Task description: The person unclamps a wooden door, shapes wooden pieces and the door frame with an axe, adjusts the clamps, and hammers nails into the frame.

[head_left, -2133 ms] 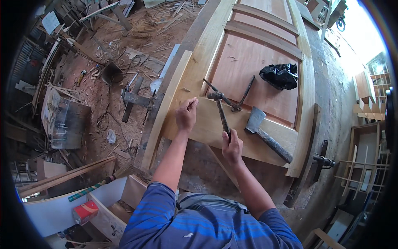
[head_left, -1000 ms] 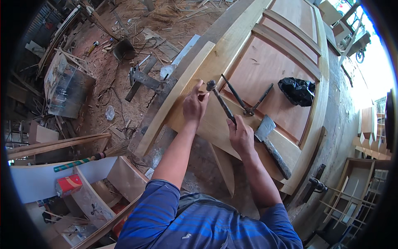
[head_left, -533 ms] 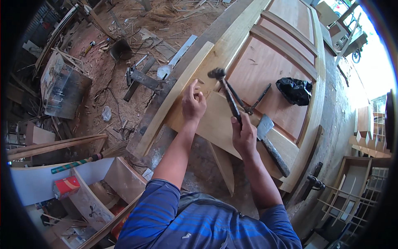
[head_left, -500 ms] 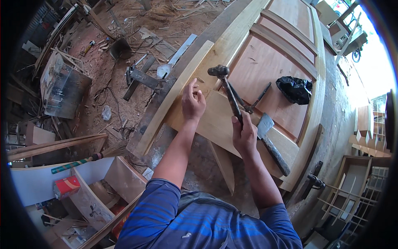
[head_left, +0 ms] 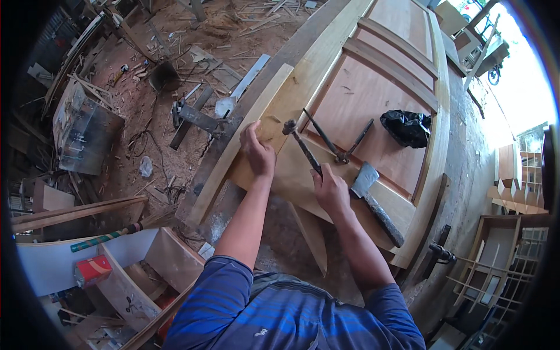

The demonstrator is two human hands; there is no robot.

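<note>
My right hand [head_left: 333, 191] is closed around the dark handle of a hammer [head_left: 305, 153], its head above the pale wood of a panelled door [head_left: 350, 87]. My left hand [head_left: 258, 153] lies at the door's left edge, fingers bent over a pale wooden strip [head_left: 217, 182]; the fingertips show only in part. A pair of pincers [head_left: 342, 157] with spread handles lies on the door, right of the hammer. Next to my right hand is a hatchet [head_left: 380, 217] with a grey blade. Farther right on the panel sits a crumpled black plastic bag [head_left: 406, 128].
The door lies on a workbench [head_left: 461, 140] with a clamp [head_left: 440, 255] at its right side. An open wooden cabinet [head_left: 125, 286] holding a red box [head_left: 92, 270] stands at lower left. Wood scraps litter the floor [head_left: 233, 35], where a metal tool stand [head_left: 201, 116] rests beside the bench.
My left hand has shifted left and down onto the strip at the door's edge. The hammer, still in my right hand, has come lower and left, uncovering more of the pincers.
</note>
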